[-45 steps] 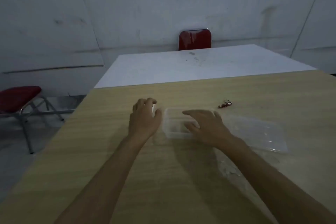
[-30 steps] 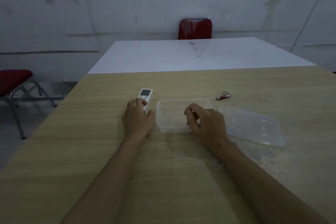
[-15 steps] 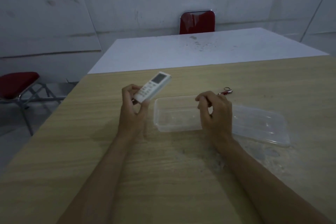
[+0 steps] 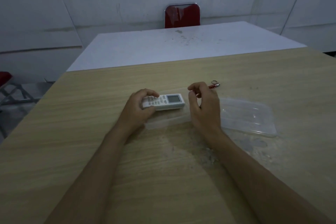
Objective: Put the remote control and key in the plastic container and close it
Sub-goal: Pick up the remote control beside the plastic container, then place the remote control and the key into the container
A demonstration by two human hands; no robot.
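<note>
My left hand (image 4: 140, 109) grips the button end of a white remote control (image 4: 169, 101), which lies level over the clear plastic container (image 4: 163, 123) on the wooden table (image 4: 91, 132). Its screen end points right. My right hand (image 4: 205, 109) hovers at the container's right end, fingers curled and holding nothing. The container's clear lid (image 4: 249, 116) lies flat to the right of that hand. A small red key (image 4: 215, 85) with a metal ring rests on the table just beyond my right hand.
A white table (image 4: 172, 45) adjoins the wooden one at the far side, with a red chair (image 4: 182, 15) behind it. Another red chair (image 4: 5, 82) stands at the left edge, off the table.
My left hand has lifted the remote from the table, turned it sideways and lowered it over the container. My right hand has let go of the container's rim and opened slightly.
</note>
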